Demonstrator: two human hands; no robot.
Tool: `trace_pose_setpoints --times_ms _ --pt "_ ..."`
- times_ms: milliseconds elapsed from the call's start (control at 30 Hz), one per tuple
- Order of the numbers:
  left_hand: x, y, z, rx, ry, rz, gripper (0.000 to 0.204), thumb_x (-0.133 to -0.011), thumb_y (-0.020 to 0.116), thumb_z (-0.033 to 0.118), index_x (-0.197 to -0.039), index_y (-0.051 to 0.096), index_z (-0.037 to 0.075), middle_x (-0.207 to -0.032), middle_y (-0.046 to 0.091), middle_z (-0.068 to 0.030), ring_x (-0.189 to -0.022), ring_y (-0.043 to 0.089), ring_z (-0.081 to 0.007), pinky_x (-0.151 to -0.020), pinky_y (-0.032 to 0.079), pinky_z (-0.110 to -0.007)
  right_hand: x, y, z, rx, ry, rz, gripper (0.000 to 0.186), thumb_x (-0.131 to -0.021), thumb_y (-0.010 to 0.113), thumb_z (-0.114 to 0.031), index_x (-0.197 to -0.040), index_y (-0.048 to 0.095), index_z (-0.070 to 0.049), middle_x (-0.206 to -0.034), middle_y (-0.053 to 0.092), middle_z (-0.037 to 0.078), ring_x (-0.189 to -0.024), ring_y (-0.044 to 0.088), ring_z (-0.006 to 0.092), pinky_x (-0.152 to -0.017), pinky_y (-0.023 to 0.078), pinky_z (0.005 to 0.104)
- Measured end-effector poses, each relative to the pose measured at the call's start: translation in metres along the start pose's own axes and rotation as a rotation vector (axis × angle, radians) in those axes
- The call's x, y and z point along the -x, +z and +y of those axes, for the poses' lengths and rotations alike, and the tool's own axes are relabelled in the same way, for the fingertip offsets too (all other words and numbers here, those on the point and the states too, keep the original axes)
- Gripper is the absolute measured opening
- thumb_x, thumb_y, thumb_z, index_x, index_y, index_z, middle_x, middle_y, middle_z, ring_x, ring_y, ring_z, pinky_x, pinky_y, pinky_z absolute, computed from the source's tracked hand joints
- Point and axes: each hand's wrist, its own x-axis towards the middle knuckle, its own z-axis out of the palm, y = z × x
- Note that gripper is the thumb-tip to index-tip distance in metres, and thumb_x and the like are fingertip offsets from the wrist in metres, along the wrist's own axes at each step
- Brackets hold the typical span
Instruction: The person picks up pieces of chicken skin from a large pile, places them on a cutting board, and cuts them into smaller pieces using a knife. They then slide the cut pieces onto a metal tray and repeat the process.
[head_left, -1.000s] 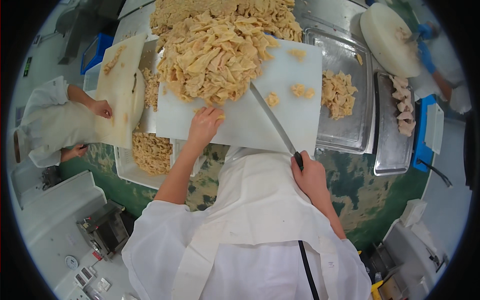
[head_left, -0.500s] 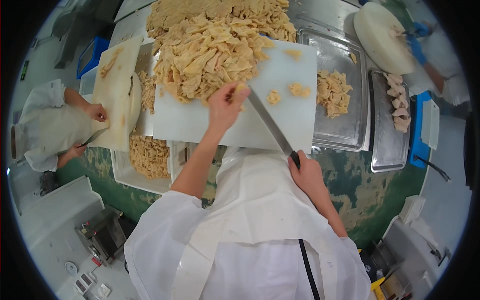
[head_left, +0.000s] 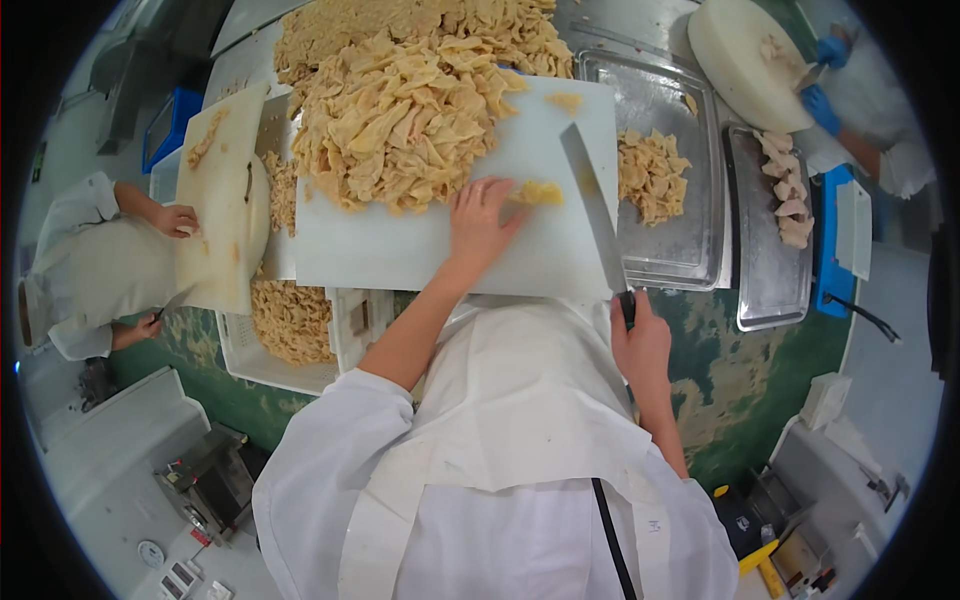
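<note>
My left hand [head_left: 482, 222] lies low over the white cutting board [head_left: 400, 245], its fingers stretched out. Beside its fingertips is a small yellowish piece of what looks like poultry skin [head_left: 540, 193]. Closed round the black handle of a long-bladed knife [head_left: 590, 190], my right hand [head_left: 642, 345] is at the board's near right corner. The blade points away from me across the board's right part, to the right of the piece. A big heap of similar yellowish pieces [head_left: 390, 130] covers the board's far left. Another small piece [head_left: 565, 102] lies near the far edge.
Right of the board, a metal tray [head_left: 700, 245] holds cut pieces; a darker tray [head_left: 770, 290] with pale meat stands beyond. A white crate [head_left: 235, 345] of pieces sits at lower left. Co-workers cut at a left board [head_left: 225, 265] and a round right board [head_left: 735, 60].
My left hand has come down from beside the heap onto the board, its fingers now extended. The knife has swung right, away from that hand. Small pieces at the board's right have shifted.
</note>
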Motion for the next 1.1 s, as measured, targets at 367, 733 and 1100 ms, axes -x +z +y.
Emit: trace_pose_setpoints --times_ms 367,733,1100 --pt "0.019 -0.012 -0.029 0.262 0.031 -0.068 0.016 -0.076 0.075 0.004 -0.088 0.066 0.006 -0.088 0.065 -0.0071 -0.081 0.063 -0.0263 -0.069 0.052 -0.036 -0.002 0.010 -0.007 0.018 -0.050 -0.084 0.023 -0.095 0.057 -0.023 -0.088 0.050 -0.003 -0.061 0.060 0.021 -0.060 0.061 0.0450 -0.055 0.045 0.0533" --pt "-0.007 0.021 -0.005 0.139 0.103 -0.052 0.020 -0.073 0.076 0.004 -0.090 0.065 0.007 -0.083 0.063 -0.0070 -0.082 0.063 -0.0275 -0.071 0.052 -0.036 -0.003 0.006 -0.003 0.044 -0.045 -0.031 0.023 -0.096 0.057 -0.025 -0.089 0.051 -0.004 -0.061 0.060 0.021 -0.060 0.060 0.0453 -0.054 0.045 0.0525" --pt "0.006 0.016 -0.005 0.209 0.115 0.026 0.014 -0.072 0.073 0.001 -0.081 0.064 0.008 -0.081 0.061 -0.0062 -0.078 0.059 -0.0255 -0.071 0.047 -0.038 0.004 0.012 0.005 0.060 0.004 -0.059 0.024 -0.095 0.058 -0.025 -0.090 0.052 -0.003 -0.063 0.062 0.023 -0.062 0.061 0.0463 -0.057 0.046 0.0546"
